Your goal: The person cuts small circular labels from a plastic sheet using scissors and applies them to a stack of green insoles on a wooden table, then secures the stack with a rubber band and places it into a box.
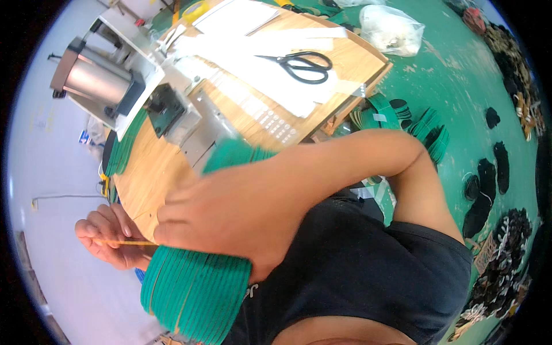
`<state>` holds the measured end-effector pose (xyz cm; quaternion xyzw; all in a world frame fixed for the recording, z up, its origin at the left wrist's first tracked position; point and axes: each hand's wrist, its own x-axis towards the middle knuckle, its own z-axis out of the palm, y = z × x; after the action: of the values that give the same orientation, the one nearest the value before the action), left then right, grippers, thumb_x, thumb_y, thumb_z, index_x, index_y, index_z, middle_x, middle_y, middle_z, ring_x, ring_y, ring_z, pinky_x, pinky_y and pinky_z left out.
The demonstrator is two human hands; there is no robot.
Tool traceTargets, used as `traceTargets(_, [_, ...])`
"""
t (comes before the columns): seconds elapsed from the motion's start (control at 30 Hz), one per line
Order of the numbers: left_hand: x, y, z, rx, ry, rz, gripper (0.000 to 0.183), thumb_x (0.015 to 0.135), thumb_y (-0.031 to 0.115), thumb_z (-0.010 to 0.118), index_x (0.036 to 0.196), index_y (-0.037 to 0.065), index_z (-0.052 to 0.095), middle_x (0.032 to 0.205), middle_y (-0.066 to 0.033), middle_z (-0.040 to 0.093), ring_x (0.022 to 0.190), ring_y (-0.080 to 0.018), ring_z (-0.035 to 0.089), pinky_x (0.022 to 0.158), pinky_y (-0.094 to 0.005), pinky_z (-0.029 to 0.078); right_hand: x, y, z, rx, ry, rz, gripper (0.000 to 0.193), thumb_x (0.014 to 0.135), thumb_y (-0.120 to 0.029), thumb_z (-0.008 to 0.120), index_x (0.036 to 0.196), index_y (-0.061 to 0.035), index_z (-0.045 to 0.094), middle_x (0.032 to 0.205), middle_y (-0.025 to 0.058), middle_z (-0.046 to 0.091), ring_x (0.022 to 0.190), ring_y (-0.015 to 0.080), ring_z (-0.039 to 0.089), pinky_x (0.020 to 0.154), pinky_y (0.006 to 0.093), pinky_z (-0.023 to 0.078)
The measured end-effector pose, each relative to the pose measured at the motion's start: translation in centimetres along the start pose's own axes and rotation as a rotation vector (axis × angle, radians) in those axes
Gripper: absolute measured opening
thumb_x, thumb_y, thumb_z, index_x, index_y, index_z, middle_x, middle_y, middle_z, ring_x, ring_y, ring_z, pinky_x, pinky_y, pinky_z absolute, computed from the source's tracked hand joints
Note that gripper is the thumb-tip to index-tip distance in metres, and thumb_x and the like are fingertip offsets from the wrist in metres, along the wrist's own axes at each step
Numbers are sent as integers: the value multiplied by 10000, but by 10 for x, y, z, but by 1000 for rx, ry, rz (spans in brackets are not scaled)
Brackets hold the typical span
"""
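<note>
A thin yellow band [132, 242] is stretched taut between my two hands; it looks like a rubber band. My left hand [106, 236] is closed on its left end, fingers curled. My right hand [230, 210], somewhat blurred, is closed at the other end, with its forearm coming across from the right. Just under my right hand, close to my body, is a thick stack of green insoles [195, 293], with thin tan lines running across its layers. Past my right hand, more green layers [236, 155] show blurred on the table; whether they join the near stack is hidden.
A machine with a metal cylinder [98, 80] stands at the table's left. Black-handled scissors [307, 66] lie on white sheets [253, 69] on the wooden table [144, 187]. Green insoles [428, 135], black pieces [483, 190] and a plastic bag [391, 31] are on the floor.
</note>
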<state>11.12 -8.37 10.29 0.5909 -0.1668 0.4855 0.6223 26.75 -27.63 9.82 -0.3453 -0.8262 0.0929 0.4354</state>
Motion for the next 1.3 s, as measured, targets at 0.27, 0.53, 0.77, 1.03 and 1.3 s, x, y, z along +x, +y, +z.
traceTargets(0.27, [22, -59, 36, 553, -298, -196, 173, 907, 132, 551, 854, -33, 559, 647, -45, 542, 536, -65, 421, 486, -229, 311, -98, -24, -74, -724, 379, 273, 752, 550, -254, 808, 1168, 11, 470, 1049, 180, 551, 1004, 356, 547, 890, 424, 434])
traceTargets(0.53, [37, -83, 182, 191, -784, 264, 190, 743, 141, 646, 677, -18, 568, 521, -67, 497, 437, -176, 358, 421, -305, 232, -172, -34, -91, -832, 839, 662, 954, 524, -350, 887, 1284, 8, 436, 1200, 221, 524, 1113, 381, 523, 965, 403, 413])
traceTargets(0.77, [-19, -158, 189, 656, -832, -219, 148, 814, -5, 596, 960, -1, 619, 741, -75, 603, 675, -165, 580, 643, -278, 461, -169, -28, -136, -518, 1323, 362, 793, 533, -325, 893, 1149, 41, 551, 1060, 154, 628, 973, 239, 613, 894, 325, 463])
traceTargets(1.03, [-1, -195, 177, 148, -174, -344, 819, 686, 312, 716, 1357, 1, 365, 1257, -140, 513, 1131, -288, 535, 948, -420, 455, -122, 17, -133, -483, 1295, 243, 720, 716, -478, 757, 1163, 48, 553, 1025, 183, 595, 940, 288, 592, 883, 330, 451])
traceTargets(1.3, [20, -191, 192, -140, 112, -545, 683, 815, 462, 517, 1308, -5, 438, 1242, -175, 537, 1115, -305, 542, 939, -441, 453, -170, 37, -92, -713, 1078, -44, 112, 888, -56, 520, 958, 10, 578, 940, 144, 567, 872, 329, 551, 784, 388, 453])
